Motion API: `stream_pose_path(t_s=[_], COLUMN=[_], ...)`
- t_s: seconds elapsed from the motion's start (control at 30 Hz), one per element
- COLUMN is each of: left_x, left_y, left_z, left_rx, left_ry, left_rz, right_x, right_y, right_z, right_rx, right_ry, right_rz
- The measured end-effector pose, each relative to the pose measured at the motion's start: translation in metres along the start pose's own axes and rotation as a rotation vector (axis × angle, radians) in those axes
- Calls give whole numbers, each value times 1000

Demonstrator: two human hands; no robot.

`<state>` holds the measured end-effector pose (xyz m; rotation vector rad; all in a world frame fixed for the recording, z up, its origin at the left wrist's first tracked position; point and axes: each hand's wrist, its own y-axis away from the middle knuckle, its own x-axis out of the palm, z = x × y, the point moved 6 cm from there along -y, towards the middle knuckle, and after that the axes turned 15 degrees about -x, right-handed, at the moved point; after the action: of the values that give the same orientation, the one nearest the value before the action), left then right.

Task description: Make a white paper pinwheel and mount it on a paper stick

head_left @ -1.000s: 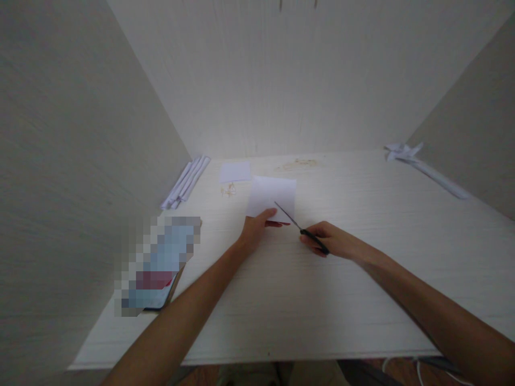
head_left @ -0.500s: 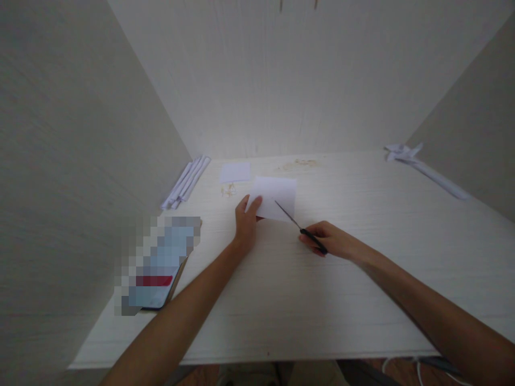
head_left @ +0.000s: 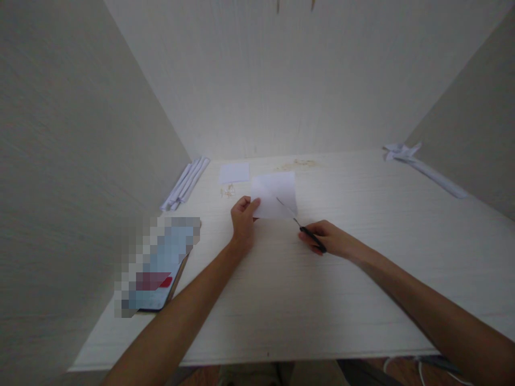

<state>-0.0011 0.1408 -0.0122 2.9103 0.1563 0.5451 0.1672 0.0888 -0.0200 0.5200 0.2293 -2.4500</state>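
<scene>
My left hand [head_left: 243,219] pinches the lower left corner of a white sheet of paper [head_left: 273,187], thumb on top. In my right hand [head_left: 324,237] is a pair of scissors [head_left: 313,239] with black handles, the fingers closed round them. The scissor blades point up and to the left and lie at the paper's lower right part. One blade tip shows over the sheet; part of the blades is hidden by the paper. I cannot tell whether the paper is cut there.
A smaller white paper [head_left: 234,172] lies at the back, with several rubber bands [head_left: 228,191] before it. Rolled papers [head_left: 185,183] rest by the left wall, near a blurred phone [head_left: 161,297]. A long paper roll [head_left: 436,176] with a folded end lies along the right wall.
The paper has turned slightly and shifted up over the scissor blades, which are now partly covered. My left hand has moved a little to the left; my right hand is nearly still.
</scene>
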Motion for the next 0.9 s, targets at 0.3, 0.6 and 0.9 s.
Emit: stream_pose_path(t_s=[0.3,0.6,0.9], left_x=[13,25,22], left_y=[2,13,10], left_z=[3,14,15], left_rx=[-66,-263,-220], left_ry=[7,14,-25], left_rz=[159,303,226], right_x=[-3,-2,-2], right_y=[0,2,2], right_z=[4,10,8], right_rx=[25,34,40], right_ry=[-61,-137,-141], right_rz=[-76,-64,-68])
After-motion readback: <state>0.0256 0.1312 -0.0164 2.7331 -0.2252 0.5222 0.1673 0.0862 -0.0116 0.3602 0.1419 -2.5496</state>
